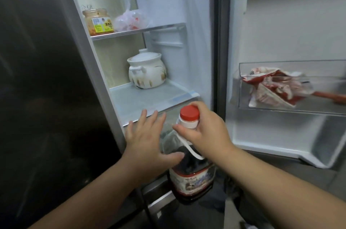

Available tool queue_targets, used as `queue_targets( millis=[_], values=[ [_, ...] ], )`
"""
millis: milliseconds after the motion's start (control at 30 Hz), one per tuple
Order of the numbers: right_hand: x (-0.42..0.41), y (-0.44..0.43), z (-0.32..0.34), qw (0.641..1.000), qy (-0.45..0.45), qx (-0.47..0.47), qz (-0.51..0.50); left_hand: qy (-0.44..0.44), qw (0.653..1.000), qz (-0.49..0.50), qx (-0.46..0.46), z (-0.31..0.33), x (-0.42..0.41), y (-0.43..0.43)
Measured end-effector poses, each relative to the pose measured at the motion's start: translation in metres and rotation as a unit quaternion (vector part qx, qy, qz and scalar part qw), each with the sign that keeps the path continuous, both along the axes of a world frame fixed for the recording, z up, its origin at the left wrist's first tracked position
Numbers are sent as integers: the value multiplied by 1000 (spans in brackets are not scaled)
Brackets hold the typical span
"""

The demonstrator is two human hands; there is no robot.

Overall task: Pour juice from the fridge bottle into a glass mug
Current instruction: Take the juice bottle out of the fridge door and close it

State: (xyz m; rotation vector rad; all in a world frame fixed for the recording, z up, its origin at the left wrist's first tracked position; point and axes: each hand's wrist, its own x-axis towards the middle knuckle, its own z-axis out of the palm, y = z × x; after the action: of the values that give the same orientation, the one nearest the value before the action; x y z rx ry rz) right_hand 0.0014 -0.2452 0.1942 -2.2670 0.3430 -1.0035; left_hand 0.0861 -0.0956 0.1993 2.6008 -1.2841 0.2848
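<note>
Before the fridge (pixel 168 4), your right hand (pixel 204 131) grips the upright bottle (pixel 191 178) at its neck, your spread-open left hand (pixel 148 140) touching its left side.

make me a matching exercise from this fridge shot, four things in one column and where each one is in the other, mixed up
Things:
1. jar with yellow label
2. white lidded pot
3. red and white packet
4. juice bottle

Places:
a. in the door bin
b. gripped at the neck by the right hand
c. on the upper shelf
d. on the middle shelf

Pairs: 1-c, 2-d, 3-a, 4-b
</note>
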Motion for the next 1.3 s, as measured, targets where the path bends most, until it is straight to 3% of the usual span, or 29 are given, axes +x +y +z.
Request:
queue_targets(
  millis=[67,200,467,567,667,700,800,900,1000,1133,1300],
  values=[
    [-15,-1,3,1000,-3,2,-7,118,989,-76,-53,-1,-22,-26],
    [-50,-16,10,1000,-5,12,-26,278,922,-151,-224,-8,-53,-61],
    [-129,-54,25,997,66,-38,-18,324,870,-165,-333,-14,-118,-125],
    [-160,-73,29,995,74,-64,-7,402,805,-171,-402,-7,-156,-153],
    [-200,-102,41,987,117,-112,-4,404,768,-185,-461,1,-194,-179],
    [-212,-114,46,982,135,-133,-3,407,767,-194,-456,5,-204,-184],
    [-244,-168,60,970,130,-200,-54,352,826,-141,-417,6,-227,-196],
    [-251,-227,59,941,161,-233,-184,330,839,-106,-419,5,-255,-201],
    [-248,-256,42,912,217,-274,-216,333,843,-61,-419,1,-278,-204],
    [-242,-256,29,908,131,-322,-234,331,844,-5,-421,-5,-292,-198],
    [-245,-221,23,897,90,-369,-228,339,842,20,-420,-7,-309,-186]
  ],
)
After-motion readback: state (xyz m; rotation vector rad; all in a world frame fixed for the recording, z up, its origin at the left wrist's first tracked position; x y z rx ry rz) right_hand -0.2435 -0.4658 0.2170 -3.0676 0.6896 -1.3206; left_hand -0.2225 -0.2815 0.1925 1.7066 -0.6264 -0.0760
